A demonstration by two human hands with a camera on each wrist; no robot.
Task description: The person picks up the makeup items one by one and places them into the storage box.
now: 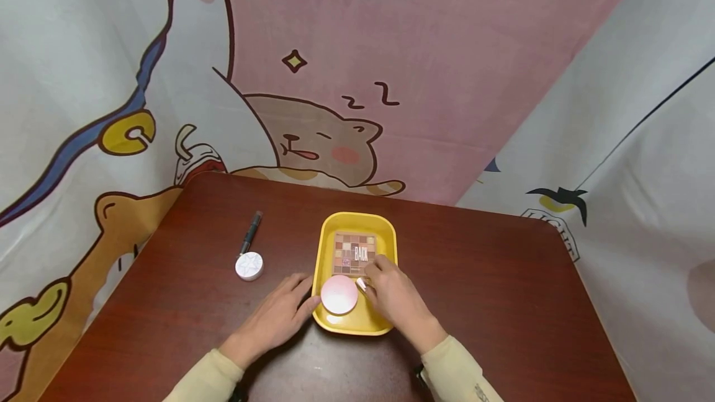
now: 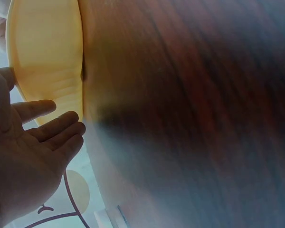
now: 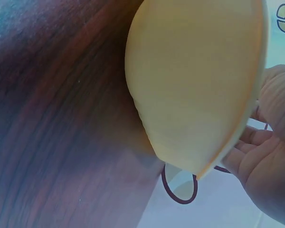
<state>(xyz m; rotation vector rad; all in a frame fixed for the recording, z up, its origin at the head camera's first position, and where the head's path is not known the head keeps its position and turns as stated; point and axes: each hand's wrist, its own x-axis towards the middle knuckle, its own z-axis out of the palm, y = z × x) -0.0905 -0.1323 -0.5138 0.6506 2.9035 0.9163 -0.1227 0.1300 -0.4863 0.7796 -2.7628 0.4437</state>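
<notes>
A yellow tray (image 1: 357,331) holds a square eyeshadow palette (image 1: 346,250) marked "BACK" and a round pink compact (image 1: 339,294) in front of it. Over the tray's right half, my right hand (image 1: 398,296) pinches a small, pale, narrow item (image 1: 361,285) between thumb and fingers, most of it hidden by the hand. My left hand (image 1: 282,312) is at the tray's left side, fingers extended along the outer wall and thumb at the rim beside the compact. In the left wrist view its fingers (image 2: 61,126) look relaxed and hold nothing.
Left of the tray on the dark wooden table (image 1: 475,278) lie a round white case (image 1: 249,266) with a star pattern and a black pen-like stick (image 1: 251,232) behind it. A cartoon-printed curtain (image 1: 436,79) hangs along the table's far edge.
</notes>
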